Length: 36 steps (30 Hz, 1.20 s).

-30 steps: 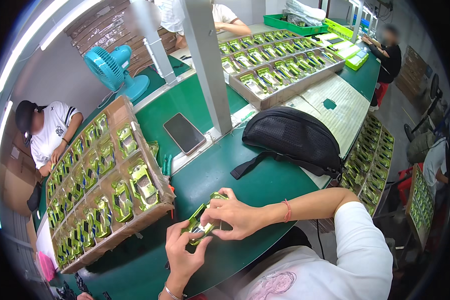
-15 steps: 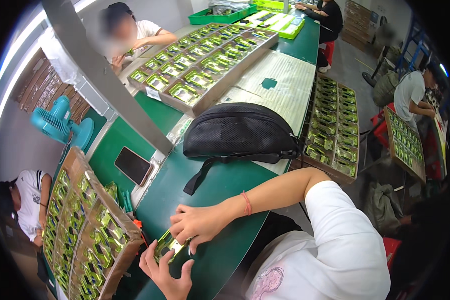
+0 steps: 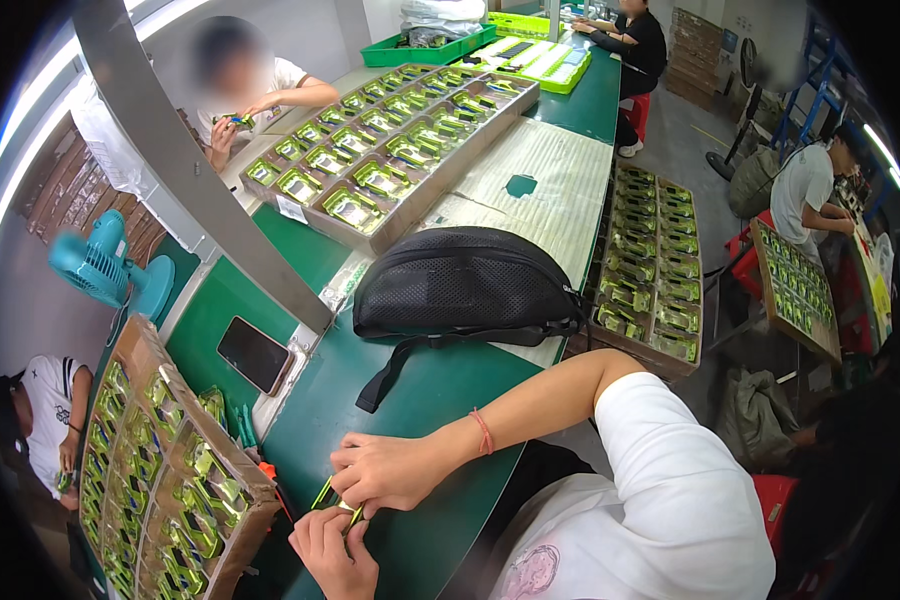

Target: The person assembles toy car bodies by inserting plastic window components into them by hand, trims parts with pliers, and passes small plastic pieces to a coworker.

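Both hands meet low in the view over a green part [image 3: 323,493], just above the near stretch of the worktop [image 3: 445,400]; take the part as the dial's centre, with twelve at the top of the view. The right hand [image 3: 395,470] comes in along a bent arm from two o'clock, back upward, fingers curled down and pinching the part's far end. The left hand [image 3: 335,553] reaches up from six o'clock, fingers folded over the near end, thumb toward four. Both grips are narrow, and the fingers hide most of the part.

The near tray [image 3: 258,520], full of similar green pieces, stands tilted at nine, its corner near the left hand. Teal-handled tools [image 3: 245,425] lie beside it at ten. At eleven is a phone [image 3: 255,355]; farther toward ten, a fan [image 3: 115,265]. A grey post [image 3: 200,170] has its foot at twelve and slants toward eleven, crossing in front of a co-worker's side of the bench. At one o'clock a black case [image 3: 460,283] blocks the way to the sheet [image 3: 560,150] behind it. The far tray [image 3: 460,172] is at twelve; a low tray [image 3: 650,355] sits beyond the worktop's edge at two.
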Motion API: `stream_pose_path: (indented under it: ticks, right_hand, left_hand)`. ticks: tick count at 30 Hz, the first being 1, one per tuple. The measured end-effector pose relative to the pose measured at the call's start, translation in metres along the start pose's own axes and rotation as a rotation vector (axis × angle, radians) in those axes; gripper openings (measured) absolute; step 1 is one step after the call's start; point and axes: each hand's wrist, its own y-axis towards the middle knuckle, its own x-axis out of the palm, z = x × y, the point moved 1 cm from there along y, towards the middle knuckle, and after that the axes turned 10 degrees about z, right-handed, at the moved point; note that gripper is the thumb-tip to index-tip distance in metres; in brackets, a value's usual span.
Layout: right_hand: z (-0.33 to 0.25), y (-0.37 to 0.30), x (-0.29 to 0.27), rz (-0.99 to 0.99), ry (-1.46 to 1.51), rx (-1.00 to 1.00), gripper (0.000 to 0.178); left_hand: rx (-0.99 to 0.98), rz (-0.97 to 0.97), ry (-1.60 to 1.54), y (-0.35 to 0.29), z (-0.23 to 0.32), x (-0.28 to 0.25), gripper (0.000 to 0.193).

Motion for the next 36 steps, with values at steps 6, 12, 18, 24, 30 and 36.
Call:
stream_pose_path:
  ticks: [6, 12, 18, 24, 30, 36]
  right_hand:
    - [0.0, 0.0, -0.001, 0.057, 0.008, 0.002, 0.013]
    - [0.002, -0.005, 0.01, 0.019, 0.009, 0.017, 0.007]
    - [0.005, -0.001, 0.005, 0.014, 0.028, 0.064, 0.009]
    - [0.0, -0.005, 0.007, 0.098, -0.088, 0.045, 0.011]
    - [0.0, 0.004, 0.003, 0.037, -0.084, -0.053, 0.007]
    - [0.004, 0.001, -0.001, 0.06, -0.121, 0.001, 0.01]
  left_hand:
    - [-0.184, 0.031, -0.214, 0.001, 0.004, 0.002, 0.012]
    - [-0.094, -0.004, -0.147, -0.004, -0.004, 0.014, 0.012]
    - [-0.117, 0.01, -0.152, -0.001, -0.009, 0.015, 0.022]
    - [0.022, 0.048, -0.002, 0.008, 0.0, 0.004, 0.012]
    - [-0.081, 0.105, -0.087, -0.007, -0.017, 0.02, 0.018]
    - [-0.055, 0.134, -0.044, -0.002, -0.012, 0.019, 0.019]
